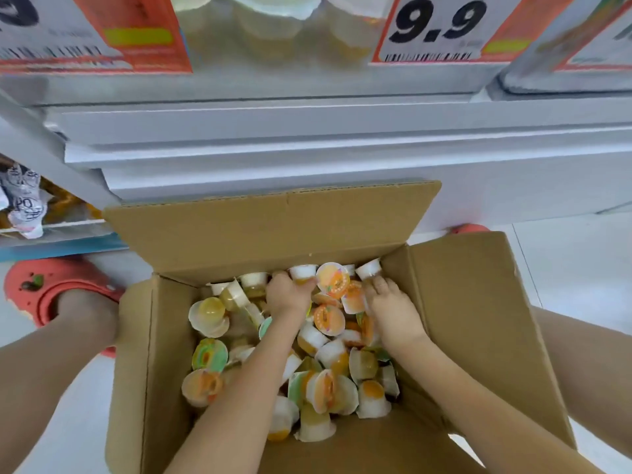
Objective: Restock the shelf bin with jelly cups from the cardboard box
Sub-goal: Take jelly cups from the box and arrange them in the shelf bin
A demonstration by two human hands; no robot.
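Fingers (301,283) among jelly cups (330,319); price tag (441,27) reads 9.9.

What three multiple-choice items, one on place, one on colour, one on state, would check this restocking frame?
1. Where are both hands?
A. On the shelf
B. Inside the cardboard box
C. On the floor

2. What colour is the shoe at the left?
A. Red
B. Blue
C. Black

3. How are the box flaps?
A. Taped shut
B. Cut away
C. Folded open

Answers:
1 B: the left hand and right hand reach among the jelly cups inside the cardboard box.
2 A: the shoe on the floor is red.
3 C: the flaps stand open, exposing the cups.
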